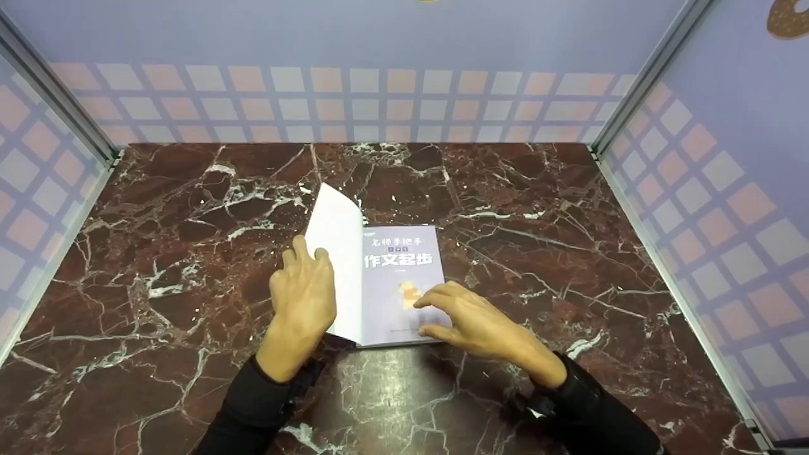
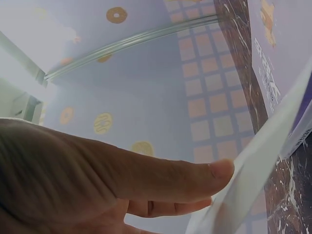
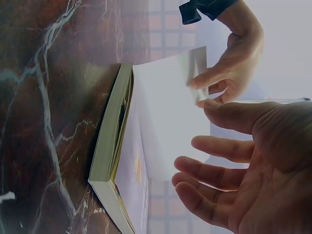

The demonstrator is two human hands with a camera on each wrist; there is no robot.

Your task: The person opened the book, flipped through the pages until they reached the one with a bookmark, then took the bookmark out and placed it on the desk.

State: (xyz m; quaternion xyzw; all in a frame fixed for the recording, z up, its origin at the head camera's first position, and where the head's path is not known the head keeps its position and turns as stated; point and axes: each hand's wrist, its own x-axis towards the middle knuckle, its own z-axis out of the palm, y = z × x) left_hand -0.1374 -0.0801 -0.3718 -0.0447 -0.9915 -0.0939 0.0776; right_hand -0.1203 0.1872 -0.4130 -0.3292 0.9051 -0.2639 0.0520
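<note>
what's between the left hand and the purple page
In the head view, the raised white leaf lies between the left hand, which pinches its edge, and the purple page.

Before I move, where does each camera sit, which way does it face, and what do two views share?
Head: worn on the head, facing forward and down at the book; the left hand, right hand and black sleeves show.
Left wrist: worn there, facing the white leaf and patterned wall; the left hand's thumb and fingers show.
Right wrist: worn there, facing across the book towards the left hand, which pinches the white leaf; the right hand's palm and fingers show.
Head and right wrist share both hands and the book.
</note>
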